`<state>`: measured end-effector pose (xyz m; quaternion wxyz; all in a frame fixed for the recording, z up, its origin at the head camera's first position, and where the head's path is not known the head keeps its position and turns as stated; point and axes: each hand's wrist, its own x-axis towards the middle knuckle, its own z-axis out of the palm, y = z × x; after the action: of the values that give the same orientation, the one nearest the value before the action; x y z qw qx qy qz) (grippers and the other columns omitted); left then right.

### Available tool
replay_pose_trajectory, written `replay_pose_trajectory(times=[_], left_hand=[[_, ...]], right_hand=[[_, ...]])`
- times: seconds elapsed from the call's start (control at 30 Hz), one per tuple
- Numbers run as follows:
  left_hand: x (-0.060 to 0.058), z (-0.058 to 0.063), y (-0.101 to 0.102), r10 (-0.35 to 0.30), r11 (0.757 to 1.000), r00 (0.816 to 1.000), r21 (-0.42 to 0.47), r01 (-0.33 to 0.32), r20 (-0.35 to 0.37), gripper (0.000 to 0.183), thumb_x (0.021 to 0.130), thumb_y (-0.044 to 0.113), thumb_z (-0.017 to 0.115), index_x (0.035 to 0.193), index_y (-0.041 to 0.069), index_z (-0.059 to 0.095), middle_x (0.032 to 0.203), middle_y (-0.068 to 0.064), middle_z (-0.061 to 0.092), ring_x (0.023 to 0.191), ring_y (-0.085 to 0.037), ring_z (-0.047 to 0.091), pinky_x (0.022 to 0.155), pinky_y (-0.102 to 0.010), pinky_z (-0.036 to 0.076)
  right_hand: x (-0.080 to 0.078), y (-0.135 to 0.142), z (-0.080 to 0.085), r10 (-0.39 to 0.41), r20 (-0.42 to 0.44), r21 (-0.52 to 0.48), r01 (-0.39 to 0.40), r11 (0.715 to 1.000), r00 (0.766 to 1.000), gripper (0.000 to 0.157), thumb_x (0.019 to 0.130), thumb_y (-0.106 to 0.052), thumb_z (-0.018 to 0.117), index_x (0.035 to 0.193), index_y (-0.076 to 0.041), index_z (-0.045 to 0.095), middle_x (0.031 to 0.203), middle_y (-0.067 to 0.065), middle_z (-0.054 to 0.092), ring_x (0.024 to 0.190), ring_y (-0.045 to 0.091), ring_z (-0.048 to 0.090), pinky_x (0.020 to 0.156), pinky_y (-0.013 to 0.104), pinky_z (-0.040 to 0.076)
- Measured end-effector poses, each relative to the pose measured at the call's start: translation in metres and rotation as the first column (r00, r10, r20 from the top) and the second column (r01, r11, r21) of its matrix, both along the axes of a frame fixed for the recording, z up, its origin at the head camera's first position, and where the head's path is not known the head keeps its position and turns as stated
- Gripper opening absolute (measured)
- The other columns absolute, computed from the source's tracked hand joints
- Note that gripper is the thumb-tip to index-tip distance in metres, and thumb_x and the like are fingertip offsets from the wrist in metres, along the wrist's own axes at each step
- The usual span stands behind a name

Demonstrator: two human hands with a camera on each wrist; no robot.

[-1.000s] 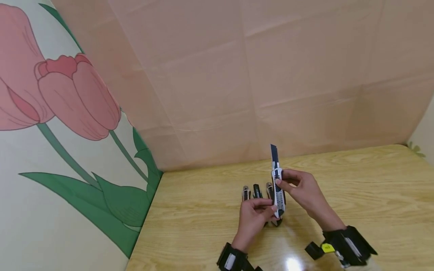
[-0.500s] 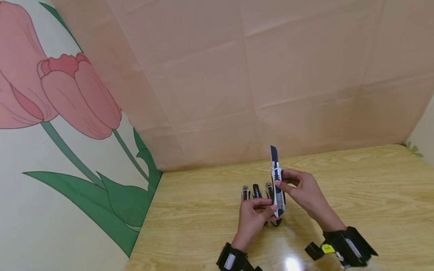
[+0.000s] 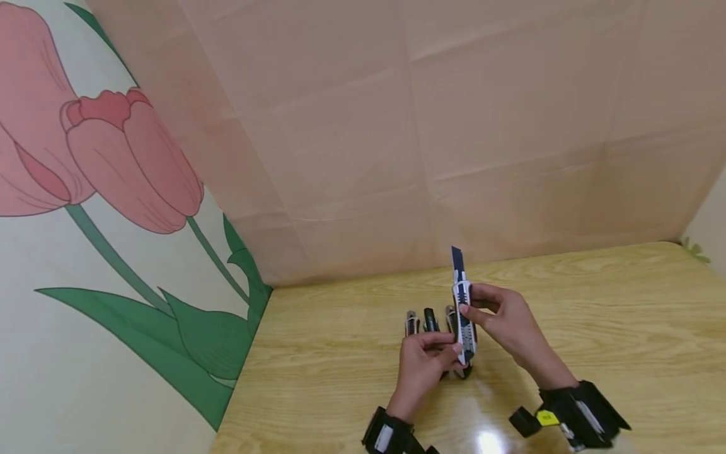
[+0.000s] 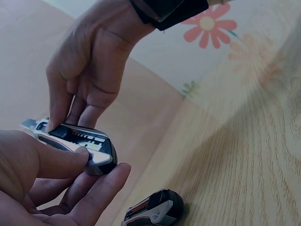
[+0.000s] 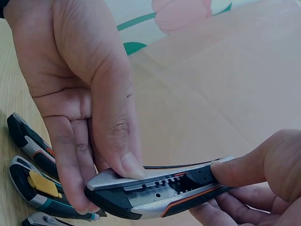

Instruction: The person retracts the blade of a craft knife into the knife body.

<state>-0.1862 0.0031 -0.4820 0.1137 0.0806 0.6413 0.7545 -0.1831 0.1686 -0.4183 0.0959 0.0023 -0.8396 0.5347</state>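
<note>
Both hands hold a utility knife (image 3: 466, 331) above the wooden table, its dark blade (image 3: 457, 265) extended and pointing away. The left hand (image 3: 420, 369) pinches the dark butt end between thumb and fingers. Nearer the blade, the right hand (image 3: 513, 325) grips the silver-and-black body. In the right wrist view the right thumb (image 5: 247, 169) presses at the black slider (image 5: 200, 175), and the blade end is hidden behind that hand. Orange trim runs along the knife's side.
Several more utility knives lie side by side on the table behind the left hand: a left one (image 3: 411, 323), a dark middle one (image 3: 431, 320) with a yellow slider (image 5: 44, 183), and a right one (image 3: 450, 318). A pinkish covering (image 3: 363, 157) rises behind the table.
The blade tip sits slightly lower in the head view, with a little less blade showing above the body. Both hands keep nearly the same place and grip.
</note>
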Motion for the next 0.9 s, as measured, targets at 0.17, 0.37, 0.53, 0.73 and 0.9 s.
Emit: replay_pose_trajectory(times=[0.17,0.37,0.53,0.73,0.9], left_hand=[[-0.002,-0.002,0.001,0.007,1.000,1.000,-0.011,-0.007,0.003,0.016,0.081,-0.004,0.075,0.095,0.003,0.075,0.089,-0.012,0.074,0.073,-0.026,0.071,0.069,-0.040,0.065],[-0.004,-0.007,0.003,0.012,1.000,1.000,-0.009,-0.012,0.004,0.015,0.081,-0.004,0.075,0.095,0.002,0.075,0.089,-0.012,0.073,0.073,-0.025,0.071,0.069,-0.039,0.065],[-0.004,-0.009,0.004,0.014,1.000,1.000,0.004,-0.014,0.003,0.016,0.081,-0.005,0.075,0.095,0.001,0.075,0.088,-0.014,0.073,0.073,-0.025,0.071,0.069,-0.041,0.065],[-0.003,-0.008,0.004,0.019,1.000,1.000,-0.004,-0.019,0.025,0.016,0.080,-0.006,0.075,0.094,0.002,0.076,0.088,-0.014,0.073,0.073,-0.026,0.071,0.065,-0.035,0.066],[-0.003,-0.006,0.004,0.029,1.000,0.999,-0.013,-0.028,0.019,0.015,0.080,-0.004,0.076,0.094,0.002,0.076,0.088,-0.012,0.073,0.074,-0.027,0.071,0.066,-0.036,0.066]], right_hand=[[-0.002,0.002,-0.004,0.006,0.001,-0.007,-0.006,1.000,1.000,0.040,0.092,-0.011,0.069,0.128,0.002,0.059,0.113,0.020,0.066,0.106,0.035,0.062,0.084,0.045,0.059],[-0.004,0.004,-0.010,-0.005,0.012,-0.015,0.005,1.000,1.000,0.041,0.092,-0.014,0.069,0.129,0.001,0.058,0.113,0.020,0.066,0.104,0.035,0.063,0.082,0.042,0.059],[-0.002,0.004,-0.012,0.000,0.008,-0.024,0.000,1.000,1.000,0.044,0.091,-0.012,0.070,0.131,0.001,0.057,0.115,0.021,0.065,0.106,0.036,0.062,0.082,0.042,0.060],[-0.001,0.005,-0.013,0.013,0.001,-0.022,-0.013,1.000,1.000,0.045,0.091,-0.010,0.070,0.132,0.001,0.056,0.115,0.022,0.065,0.106,0.037,0.062,0.080,0.040,0.060],[-0.002,0.005,-0.012,0.025,0.006,-0.021,-0.025,0.999,1.000,0.046,0.091,-0.010,0.069,0.133,0.001,0.055,0.117,0.022,0.064,0.108,0.038,0.061,0.084,0.046,0.059]])
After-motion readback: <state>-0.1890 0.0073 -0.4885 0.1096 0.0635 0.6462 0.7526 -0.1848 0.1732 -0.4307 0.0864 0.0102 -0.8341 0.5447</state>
